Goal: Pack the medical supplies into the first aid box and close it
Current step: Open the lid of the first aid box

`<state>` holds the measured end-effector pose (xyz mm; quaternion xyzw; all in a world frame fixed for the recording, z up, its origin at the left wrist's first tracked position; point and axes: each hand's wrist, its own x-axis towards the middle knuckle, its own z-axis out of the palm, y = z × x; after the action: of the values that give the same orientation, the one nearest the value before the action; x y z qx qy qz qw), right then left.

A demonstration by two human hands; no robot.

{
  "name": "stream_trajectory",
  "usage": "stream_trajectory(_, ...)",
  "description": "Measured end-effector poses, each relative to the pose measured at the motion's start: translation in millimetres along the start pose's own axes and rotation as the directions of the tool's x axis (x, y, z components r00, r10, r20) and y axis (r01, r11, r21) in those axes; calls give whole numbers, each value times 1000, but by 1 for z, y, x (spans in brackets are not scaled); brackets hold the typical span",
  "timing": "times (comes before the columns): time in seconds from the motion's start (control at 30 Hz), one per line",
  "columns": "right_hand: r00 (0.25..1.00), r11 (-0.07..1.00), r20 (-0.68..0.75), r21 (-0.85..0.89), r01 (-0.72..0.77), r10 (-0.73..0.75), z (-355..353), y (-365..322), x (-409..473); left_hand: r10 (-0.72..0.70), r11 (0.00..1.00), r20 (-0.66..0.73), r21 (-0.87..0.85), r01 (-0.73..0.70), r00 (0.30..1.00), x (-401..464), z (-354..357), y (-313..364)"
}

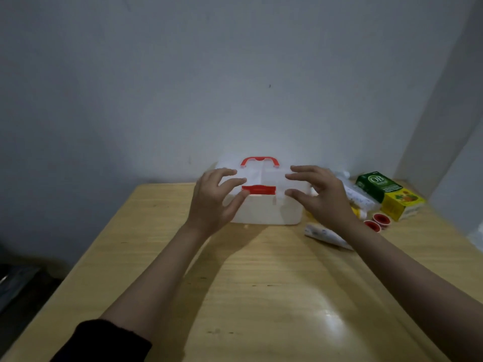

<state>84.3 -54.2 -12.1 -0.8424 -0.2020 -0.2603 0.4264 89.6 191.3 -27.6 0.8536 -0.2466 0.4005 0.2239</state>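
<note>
Status: first aid box (264, 210) sits at the far middle of the table (235, 283), against the wall. Lid looks down, red latch (258, 189) on the front, red handle (259, 161) up top — I'd say the box isn't open yet.

My left hand (214, 202) and right hand (321, 197) flank the lid, fingers spread and curled loosely, thumbs near the front edge. Neither has hold of anything; can't tell if the fingertips actually touch the lid (too blurry).

Nothing packed as far as I can see. Supplies all lie on the table right of the box: green-and-yellow carton (389, 194), two red-rimmed tape rolls (376, 222), a white tube (326, 235) partly under my right wrist, a white packet (360, 198) behind it.

Left to do — pop the latch, lift the lid, load everything, shut it. Basically the whole job.
</note>
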Motion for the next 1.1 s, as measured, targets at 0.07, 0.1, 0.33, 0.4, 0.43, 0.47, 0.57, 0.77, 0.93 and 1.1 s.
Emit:
stream_trajectory(0.07, 998, 998, 50, -52, 25, -23, 1, -5, 3, -39, 998, -4, -44, 38, 999, 9, 1, 5)
stream_trajectory(0.1, 998, 998, 68, -65, 22, -18, 1, -7, 4, -68, 995, 3, -70, 68, 998, 13, 3, 7)
stream_trajectory(0.33, 988, 985, 154, -167, 50, -24, 13, -8, 1, -293, 941, 45, -165, 297, 955, 16, 12, 12)
stream_trajectory(0.4, 989, 981, 148, -185, 57, -29, 15, -6, 0, -396, 912, 90, -83, 403, 914, 11, 15, 14)
stream_trajectory(0.43, 990, 978, 140, -198, 62, -34, 16, -5, -1, -467, 879, 122, -43, 474, 876, 9, 17, 15)
stream_trajectory(0.47, 990, 975, 133, -212, 68, -40, 18, -4, -2, -541, 834, 155, -30, 551, 827, 7, 17, 16)
stream_trajectory(0.57, 991, 969, 120, -231, 84, -58, 20, -2, -3, -648, 711, 219, -171, 682, 730, 4, 19, 16)
stream_trajectory(0.77, 992, 969, 75, -218, 118, -103, 20, -3, 1, -661, 681, 211, -234, 693, 721, -1, 21, 15)
stream_trajectory(0.93, 992, 965, 4, -232, 124, -126, 18, -11, 12, -675, 633, 255, -281, 721, 692, -2, 17, 15)
stream_trajectory(1.1, 993, 977, -50, -192, 91, -102, 9, -24, 40, -671, 625, 264, -303, 720, 693, -12, 14, 16)
